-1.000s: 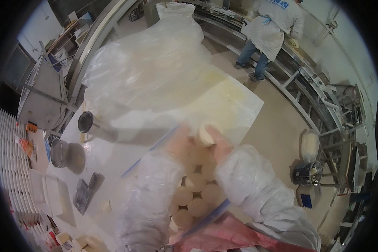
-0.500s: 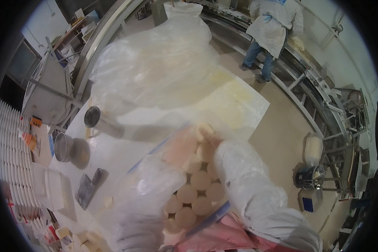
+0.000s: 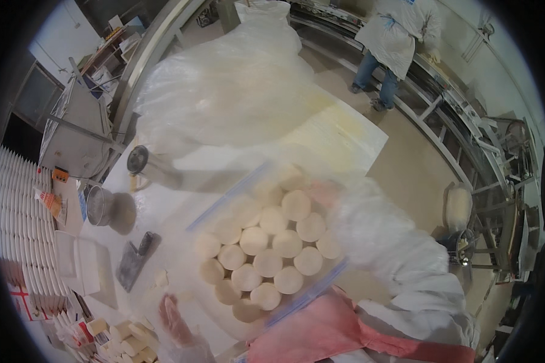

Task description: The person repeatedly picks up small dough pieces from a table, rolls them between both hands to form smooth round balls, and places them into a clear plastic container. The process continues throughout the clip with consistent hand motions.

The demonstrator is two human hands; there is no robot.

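Red apron (image 3: 303, 333) closest to you, against near side of blue-edged tray (image 3: 312, 292). Your left hand (image 3: 174, 319) left of tray, fingers stretched out, near heap of pale chunks (image 3: 131, 346). Pale rounds (image 3: 267, 263) packed in staggered rows on tray, right in front of you. Your right hand (image 3: 325, 193) blurred at tray's far right, beside rounds; cannot tell whether fingers grip one. Cleaver (image 3: 128, 267) lying left on white table (image 3: 171, 216). Beyond, cloudy plastic sheet (image 3: 224, 91); farthest, co-worker (image 3: 399, 30) in white coat.
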